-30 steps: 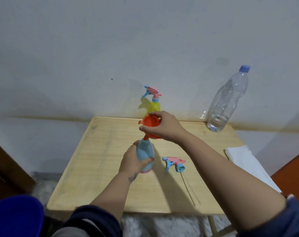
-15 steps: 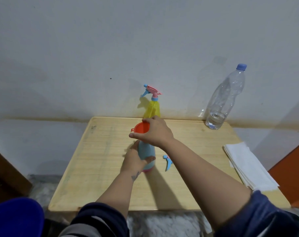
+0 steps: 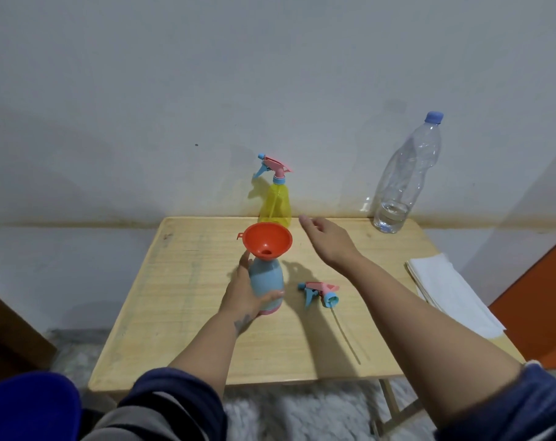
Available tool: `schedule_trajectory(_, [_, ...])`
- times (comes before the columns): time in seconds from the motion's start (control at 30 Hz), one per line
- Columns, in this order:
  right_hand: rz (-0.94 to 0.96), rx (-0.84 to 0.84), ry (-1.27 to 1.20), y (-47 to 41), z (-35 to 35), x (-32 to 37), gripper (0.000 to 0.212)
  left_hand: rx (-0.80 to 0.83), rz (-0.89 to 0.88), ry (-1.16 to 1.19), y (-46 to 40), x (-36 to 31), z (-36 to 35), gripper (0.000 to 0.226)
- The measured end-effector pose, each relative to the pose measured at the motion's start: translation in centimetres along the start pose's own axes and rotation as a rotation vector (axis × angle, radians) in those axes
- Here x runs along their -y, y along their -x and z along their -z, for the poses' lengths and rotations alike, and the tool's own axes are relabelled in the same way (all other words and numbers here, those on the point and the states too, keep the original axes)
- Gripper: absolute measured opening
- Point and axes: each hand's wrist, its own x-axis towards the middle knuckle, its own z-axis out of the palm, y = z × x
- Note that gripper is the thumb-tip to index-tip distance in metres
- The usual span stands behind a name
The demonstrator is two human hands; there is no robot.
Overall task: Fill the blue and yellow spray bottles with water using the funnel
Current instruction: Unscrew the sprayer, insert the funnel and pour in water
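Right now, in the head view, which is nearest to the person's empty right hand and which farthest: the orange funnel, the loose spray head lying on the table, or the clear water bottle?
From the right hand:
1. Orange funnel, just to its left, seated in the blue spray bottle that the left hand holds.
2. Loose spray head, lying on the table in front of it, toward the person.
3. Clear water bottle, far right, against the wall.

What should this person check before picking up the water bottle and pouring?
1. Funnel seated in the blue spray bottle: ok, upright in its neck.
2. Blue bottle steadied: ok, left hand holds its body.
3. Right hand free to fetch: ok, open and empty.
4. Water bottle has water: ok, though only a little at the bottom.
5. Its cap removed: not ok, cap on.
6. Yellow spray bottle opened: not ok, sprayer attached.
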Motion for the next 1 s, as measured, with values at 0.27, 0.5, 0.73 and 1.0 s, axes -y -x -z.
schedule_trajectory(0.27, [-0.083,0.153,0.163,0.6,2.5,-4.8,0.041,0.066,0.087,-0.392,3.5,-1.3,2.9,0.093])
schedule_trajectory(0.5, [-0.007,0.318,0.308,2.9,5.0,-8.2,0.042,0.152,0.225,-0.569,7.8,-3.9,0.0,0.058])
schedule_trajectory(0.73, [0.040,0.322,0.302,5.2,10.7,-13.1,0.042,0.130,0.145,-0.602,9.0,-10.4,-7.7,0.055])
schedule_trajectory(1.0, [-0.013,0.235,0.275,3.3,18.1,-17.8,0.042,0.137,0.014,-0.546,4.8,-16.7,-15.1,0.048])
